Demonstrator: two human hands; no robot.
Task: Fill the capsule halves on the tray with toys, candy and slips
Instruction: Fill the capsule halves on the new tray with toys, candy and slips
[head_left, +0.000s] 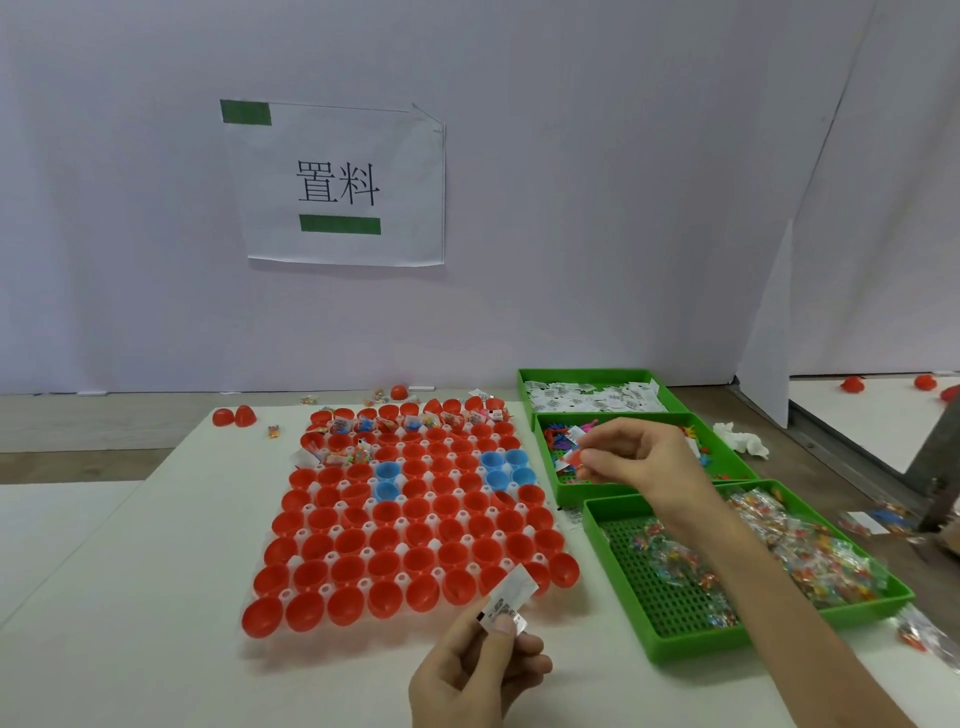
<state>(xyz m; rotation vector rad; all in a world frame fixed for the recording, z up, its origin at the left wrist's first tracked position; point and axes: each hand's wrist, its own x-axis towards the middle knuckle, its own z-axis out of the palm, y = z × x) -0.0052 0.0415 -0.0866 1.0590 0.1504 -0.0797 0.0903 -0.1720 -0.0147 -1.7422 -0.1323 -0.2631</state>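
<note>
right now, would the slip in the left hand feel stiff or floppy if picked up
Probably floppy: the slip looks thin and creased above the left hand pinching it. Likely very light, being paper, so it may slide or drift when pushed.

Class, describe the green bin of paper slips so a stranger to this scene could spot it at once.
Right of the tray of red capsule halves, three green bins run away from the viewer. The slip bin is the farthest, nearest the wall. Only it holds white printed slips; the middle bin holds coloured toys, the nearest bin wrapped candy.
</note>
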